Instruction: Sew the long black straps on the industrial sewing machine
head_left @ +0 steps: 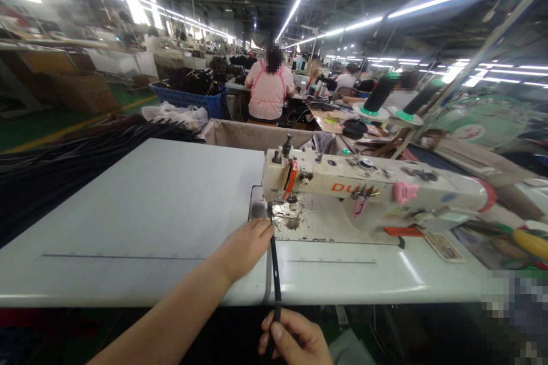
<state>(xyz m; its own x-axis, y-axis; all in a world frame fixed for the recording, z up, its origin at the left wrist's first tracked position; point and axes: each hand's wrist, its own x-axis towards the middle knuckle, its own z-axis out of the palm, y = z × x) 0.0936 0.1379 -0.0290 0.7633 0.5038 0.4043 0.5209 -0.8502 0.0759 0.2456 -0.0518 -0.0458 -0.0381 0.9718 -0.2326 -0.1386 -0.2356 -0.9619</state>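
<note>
A narrow black strap [276, 274] runs from under the presser foot of a white sewing machine [325, 182] toward me and over the table's front edge. Close to the needle area, my left hand [248, 245] presses its bent, closed fingers against the strap on the table; its thumb is hidden. Below the front edge, my right hand [297, 337] pinches the strap's near part between thumb and fingers. A small slot shows in the strap between the two hands. The far end, under the machine head, is hard to make out.
The pale worktable [171, 199] bears a printed ruler line. A bundle of black straps [85, 165] lies along its left side. Beyond stand a blue basket [188, 97] and a seated person [269, 91]. Thread cones [379, 94] and a green fan [483, 120] are at right.
</note>
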